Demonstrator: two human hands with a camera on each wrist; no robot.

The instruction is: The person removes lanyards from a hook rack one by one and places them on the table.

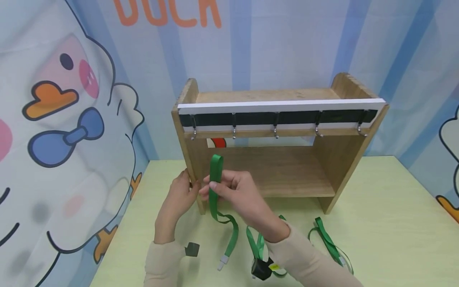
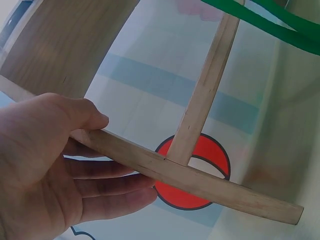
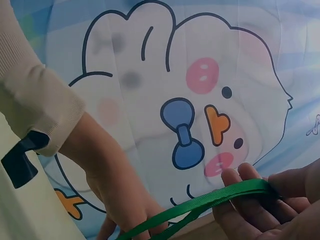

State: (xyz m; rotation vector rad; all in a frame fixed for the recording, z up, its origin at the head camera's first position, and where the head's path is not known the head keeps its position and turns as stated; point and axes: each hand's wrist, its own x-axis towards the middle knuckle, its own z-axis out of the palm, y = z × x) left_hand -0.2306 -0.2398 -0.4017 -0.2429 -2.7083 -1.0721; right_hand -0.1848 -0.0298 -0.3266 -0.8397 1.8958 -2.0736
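My right hand (image 1: 244, 195) pinches a green lanyard (image 1: 216, 169) between thumb and fingers, in front of the shelf's left side. The strap's loop stands up above the fingers, and its lower end hangs down to a pale plastic buckle (image 1: 224, 261). My left hand (image 1: 179, 197) holds the left side panel of a wooden shelf (image 1: 272, 171). In the left wrist view the thumb lies on one side of the panel's edge (image 2: 235, 192), the other fingers on the opposite side. Across the shelf's upper front runs a black strip with several metal hooks (image 1: 276, 125), all bare.
More green lanyards lie on the pale table (image 1: 387, 239): one with a black block (image 1: 261, 269) beside the right forearm, another lanyard (image 1: 328, 241) farther right. A dark square piece (image 1: 192, 249) shows by the left sleeve. Behind hangs a cloth backdrop (image 1: 287, 48) with cartoon ducks.
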